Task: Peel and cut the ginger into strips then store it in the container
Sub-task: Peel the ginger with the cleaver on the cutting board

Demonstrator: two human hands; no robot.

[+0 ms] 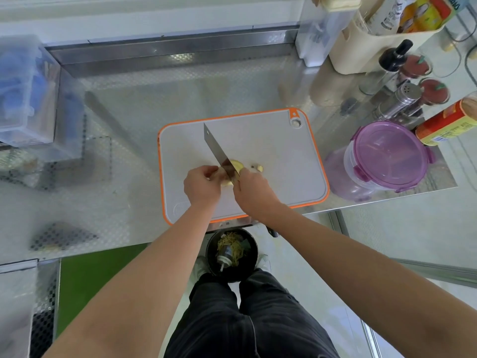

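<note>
Left hand (202,186): fingers curled round the ginger (237,165), steadying it on the cutting board (273,146).
Right hand (254,192): grips cleaver (215,148), blade across the ginger.
Progress: ginger looks peeled; no strips visible yet.
Container (387,157): lidded, beside board; storing remains.

My steel worktop (124,130), bearing an orange-rimmed cutting board (260,143), purple-lidded container (389,156), metal shaker (405,99) and clear box (23,99).
</note>
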